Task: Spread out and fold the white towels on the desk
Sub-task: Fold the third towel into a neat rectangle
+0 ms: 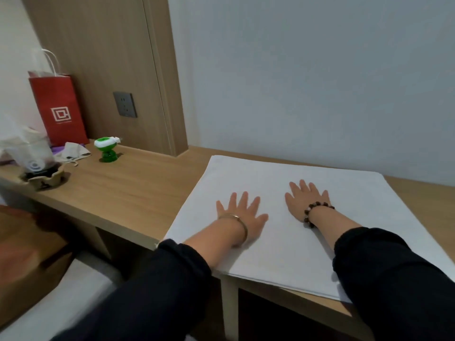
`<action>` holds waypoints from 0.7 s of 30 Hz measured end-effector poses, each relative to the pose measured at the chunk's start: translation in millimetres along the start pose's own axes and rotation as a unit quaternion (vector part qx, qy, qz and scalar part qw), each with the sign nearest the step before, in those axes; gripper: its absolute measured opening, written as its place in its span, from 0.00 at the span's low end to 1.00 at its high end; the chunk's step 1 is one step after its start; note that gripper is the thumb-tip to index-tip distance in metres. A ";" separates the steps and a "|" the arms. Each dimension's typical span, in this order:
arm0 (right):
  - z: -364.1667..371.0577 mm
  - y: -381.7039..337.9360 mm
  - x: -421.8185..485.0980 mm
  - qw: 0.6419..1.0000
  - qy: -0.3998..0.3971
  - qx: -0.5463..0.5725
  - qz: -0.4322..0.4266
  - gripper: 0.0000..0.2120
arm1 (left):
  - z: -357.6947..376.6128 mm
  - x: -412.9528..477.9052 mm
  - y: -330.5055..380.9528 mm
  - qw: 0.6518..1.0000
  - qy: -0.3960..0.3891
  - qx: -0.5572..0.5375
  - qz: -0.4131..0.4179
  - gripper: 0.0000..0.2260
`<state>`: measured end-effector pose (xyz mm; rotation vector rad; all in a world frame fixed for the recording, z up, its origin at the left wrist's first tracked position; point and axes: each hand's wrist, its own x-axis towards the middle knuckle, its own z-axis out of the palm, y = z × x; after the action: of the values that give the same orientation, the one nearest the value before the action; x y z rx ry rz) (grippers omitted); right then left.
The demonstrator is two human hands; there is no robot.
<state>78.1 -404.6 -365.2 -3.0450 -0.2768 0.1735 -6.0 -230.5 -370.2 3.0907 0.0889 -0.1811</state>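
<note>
A white towel (283, 173) lies flat on the wooden desk (138, 188), folded into a broad rectangle with layered edges showing at its near side. My left hand (242, 215) presses flat on the towel with fingers spread, a gold bangle on the wrist. My right hand (306, 199) lies flat on the towel a little farther back, fingers straight, a beaded bracelet on the wrist. Both forearms in dark sleeves cross the towel's near edge.
At the desk's left stand a red paper bag (59, 107), a green and white gadget (107, 148), a crumpled cloth pouch (75, 151) and a plastic-wrapped item on a tan holder (37, 166). A wall socket (125, 104) sits on the wood panel.
</note>
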 end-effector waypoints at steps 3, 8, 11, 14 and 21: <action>-3.9 9.2 -3.0 1.000 0.000 -0.009 -0.013 0.27 | 7.1 -2.5 11.1 1.000 -0.002 -0.001 -0.015 0.25; -13.7 28.3 -11.7 0.996 0.059 -0.056 -0.024 0.19 | 5.4 3.6 2.9 1.000 0.006 0.014 0.013 0.25; -24.6 31.6 -19.1 0.996 0.047 -0.069 -0.011 0.18 | -2.8 10.7 -1.1 0.998 -0.006 0.032 0.050 0.24; -39.8 25.3 -29.7 0.989 -0.014 -0.147 0.029 0.16 | -16.0 21.3 -0.8 0.992 0.026 0.124 0.018 0.24; -80.1 9.6 -52.0 0.928 -0.297 -0.222 0.031 0.20 | -16.2 33.6 23.2 0.996 -0.029 -0.002 -0.084 0.26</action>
<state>38.5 -429.0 -281.2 -3.3504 -0.2844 1.1994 30.6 -251.0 -357.2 3.0700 0.3456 -0.2761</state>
